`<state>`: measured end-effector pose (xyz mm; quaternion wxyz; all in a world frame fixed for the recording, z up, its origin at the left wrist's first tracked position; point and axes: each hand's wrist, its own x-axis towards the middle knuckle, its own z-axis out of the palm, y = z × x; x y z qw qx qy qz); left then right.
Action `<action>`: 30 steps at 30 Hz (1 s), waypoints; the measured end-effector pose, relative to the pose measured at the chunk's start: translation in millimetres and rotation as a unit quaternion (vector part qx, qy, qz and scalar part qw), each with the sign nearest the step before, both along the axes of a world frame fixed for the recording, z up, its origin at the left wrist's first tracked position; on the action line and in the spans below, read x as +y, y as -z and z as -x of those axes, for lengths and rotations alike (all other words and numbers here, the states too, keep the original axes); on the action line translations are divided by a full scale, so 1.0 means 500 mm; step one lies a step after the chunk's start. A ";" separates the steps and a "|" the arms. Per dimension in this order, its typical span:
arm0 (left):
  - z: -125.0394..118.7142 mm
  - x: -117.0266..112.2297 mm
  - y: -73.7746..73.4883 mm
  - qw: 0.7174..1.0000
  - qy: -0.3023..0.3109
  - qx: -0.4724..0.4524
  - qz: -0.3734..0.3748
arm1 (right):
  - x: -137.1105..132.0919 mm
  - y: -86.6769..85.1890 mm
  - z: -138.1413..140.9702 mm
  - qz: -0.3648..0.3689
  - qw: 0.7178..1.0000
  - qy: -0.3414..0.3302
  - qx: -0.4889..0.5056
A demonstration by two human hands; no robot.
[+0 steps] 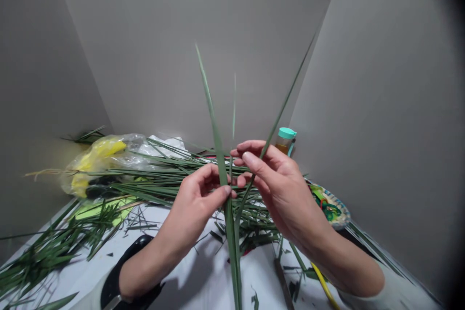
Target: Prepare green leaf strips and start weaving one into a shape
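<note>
My left hand (194, 201) pinches a long green leaf blade (212, 101) between thumb and fingers. Its tip points up, and the lower part hangs toward the table's near edge. Just right of it, my right hand (281, 181) has a second leaf blade (290, 89) between its thumb and bent fingers, slanting up to the right. A thinner leaf strip (234, 111) stands upright between the two hands, blurred near its tip. The blades come together below my left thumb; how they join is partly hidden by my fingers.
Behind the hands lies a heap of long leaves (152, 174) beside a clear plastic bag (132, 143) with yellow things inside. Cut leaves (39, 256) cover the left side. A woven tray (341, 215) and a bottle with a turquoise lid (286, 133) stand right. Grey panels (163, 58) enclose the table.
</note>
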<state>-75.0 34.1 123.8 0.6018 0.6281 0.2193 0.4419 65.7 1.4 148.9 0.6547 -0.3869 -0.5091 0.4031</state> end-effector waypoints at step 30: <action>0.031 0.004 -0.027 1.000 -0.005 -0.025 -0.017 | -0.006 0.014 0.003 0.118 0.980 -0.097 -0.125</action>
